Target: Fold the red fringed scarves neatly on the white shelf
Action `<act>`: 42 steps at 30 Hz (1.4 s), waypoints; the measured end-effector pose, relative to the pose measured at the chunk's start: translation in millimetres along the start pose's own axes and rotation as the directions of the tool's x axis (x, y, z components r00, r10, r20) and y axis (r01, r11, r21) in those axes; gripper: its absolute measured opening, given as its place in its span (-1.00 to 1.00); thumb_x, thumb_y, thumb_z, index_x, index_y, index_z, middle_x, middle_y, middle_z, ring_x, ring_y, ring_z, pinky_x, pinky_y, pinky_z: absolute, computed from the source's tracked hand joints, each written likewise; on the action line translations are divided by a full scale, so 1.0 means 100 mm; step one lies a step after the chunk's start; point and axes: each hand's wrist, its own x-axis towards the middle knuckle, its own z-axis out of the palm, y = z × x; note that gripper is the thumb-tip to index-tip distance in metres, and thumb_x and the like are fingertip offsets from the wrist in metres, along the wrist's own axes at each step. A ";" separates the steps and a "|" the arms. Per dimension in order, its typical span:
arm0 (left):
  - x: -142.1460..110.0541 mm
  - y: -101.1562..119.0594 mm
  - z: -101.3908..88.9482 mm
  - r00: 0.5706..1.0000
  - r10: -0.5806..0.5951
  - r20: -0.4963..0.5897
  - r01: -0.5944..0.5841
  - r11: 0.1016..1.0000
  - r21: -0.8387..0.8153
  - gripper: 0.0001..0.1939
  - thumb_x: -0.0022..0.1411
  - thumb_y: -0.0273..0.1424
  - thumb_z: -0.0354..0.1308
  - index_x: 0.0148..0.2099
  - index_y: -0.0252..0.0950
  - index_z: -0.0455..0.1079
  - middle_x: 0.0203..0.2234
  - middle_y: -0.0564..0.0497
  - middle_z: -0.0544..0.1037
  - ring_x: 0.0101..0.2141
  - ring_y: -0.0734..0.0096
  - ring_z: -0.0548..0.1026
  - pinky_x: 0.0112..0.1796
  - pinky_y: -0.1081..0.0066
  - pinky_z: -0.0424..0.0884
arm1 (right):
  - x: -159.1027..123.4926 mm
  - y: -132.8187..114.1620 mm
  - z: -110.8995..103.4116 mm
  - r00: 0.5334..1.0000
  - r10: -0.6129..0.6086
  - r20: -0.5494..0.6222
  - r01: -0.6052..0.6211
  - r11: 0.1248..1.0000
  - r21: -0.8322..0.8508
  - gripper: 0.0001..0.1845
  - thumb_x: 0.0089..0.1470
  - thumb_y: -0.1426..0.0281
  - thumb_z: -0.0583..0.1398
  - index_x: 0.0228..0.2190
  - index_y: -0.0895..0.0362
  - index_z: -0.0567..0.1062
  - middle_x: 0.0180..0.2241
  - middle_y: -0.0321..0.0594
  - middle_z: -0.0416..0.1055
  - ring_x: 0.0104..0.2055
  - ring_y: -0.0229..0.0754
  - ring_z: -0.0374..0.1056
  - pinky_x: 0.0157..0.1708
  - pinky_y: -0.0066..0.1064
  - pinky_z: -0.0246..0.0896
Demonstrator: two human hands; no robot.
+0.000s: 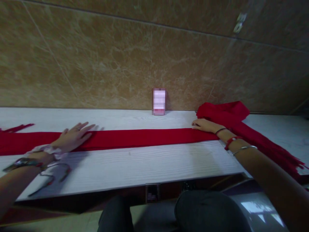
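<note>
A long red scarf lies in a flat, narrow strip along the white tabletop. At the right it bunches up, and a fringed end trails toward the near right; more fringe shows at the far left. My left hand rests over the strip with its fingers stretched out and apart, slightly blurred. My right hand is at the far edge of the strip, beside the bunched part, with curled fingers closed on the cloth. The fingertips are partly hidden.
A brown marbled wall rises behind the white table. Against it leans a small phone-like rectangle, blurred out. A wall fitting is at upper right. My dark-clad knees are below the table's front edge.
</note>
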 end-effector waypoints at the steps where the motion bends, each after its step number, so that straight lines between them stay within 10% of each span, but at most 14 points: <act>1: 0.04 0.12 -0.06 1.000 0.026 0.011 -0.026 0.999 -0.034 -0.51 0.32 -0.29 -0.42 0.21 -0.27 0.02 0.19 -0.15 0.07 0.17 0.11 0.02 -0.02 0.00 0.13 | -0.02 -0.01 0.06 0.999 0.011 -0.053 -0.011 1.000 -0.003 -0.68 0.07 0.30 0.05 -0.22 0.20 0.47 -0.21 -0.03 0.44 -0.15 -0.08 0.34 -0.12 -0.26 0.20; 11: 0.17 1.64 -0.38 0.752 0.659 -0.037 -0.657 0.742 -0.133 -0.54 0.29 -0.25 -0.19 0.19 -0.20 0.14 0.18 -0.08 0.12 0.14 0.25 0.13 0.10 0.23 0.07 | -0.40 -0.24 0.19 0.978 -0.140 -0.155 0.154 0.984 0.084 -0.54 0.11 0.26 0.01 -0.01 0.22 0.33 -0.01 0.02 0.31 0.03 -0.08 0.23 0.05 -0.17 0.11; 27: 0.11 1.64 -0.58 0.838 0.544 0.045 -0.526 0.827 -0.200 -0.25 0.01 -0.70 -0.22 0.26 -0.18 -0.03 0.16 0.05 0.16 0.07 0.34 0.27 0.01 0.36 0.24 | -0.86 -0.06 0.33 0.954 -0.219 -0.207 0.151 0.942 -0.299 -0.50 0.02 0.66 -0.07 0.01 0.25 0.31 -0.02 0.03 0.34 0.00 -0.09 0.30 -0.04 -0.22 0.25; 35: 0.16 1.62 -0.49 0.832 0.523 -0.185 -0.548 0.828 -0.120 -0.43 0.19 -0.61 -0.31 0.24 -0.29 0.02 0.22 -0.06 0.01 0.19 0.34 0.00 0.11 0.30 0.09 | -0.82 -0.10 0.25 0.936 -0.126 -0.329 -0.018 0.916 -0.402 -0.50 0.06 0.67 -0.13 0.04 0.40 0.25 0.06 0.24 0.21 0.07 0.02 0.21 -0.02 -0.16 0.22; 42: 0.12 1.67 -0.36 0.781 0.625 0.016 -0.620 0.777 -0.107 -0.40 0.16 -0.70 -0.29 0.24 -0.29 0.01 0.20 -0.07 0.07 0.18 0.39 0.03 0.11 0.31 0.05 | -0.81 0.01 0.52 0.964 -0.164 -0.212 0.038 0.867 -0.496 -0.46 0.04 0.69 -0.08 0.08 0.29 0.22 0.00 0.12 0.31 0.02 -0.06 0.28 -0.03 -0.24 0.23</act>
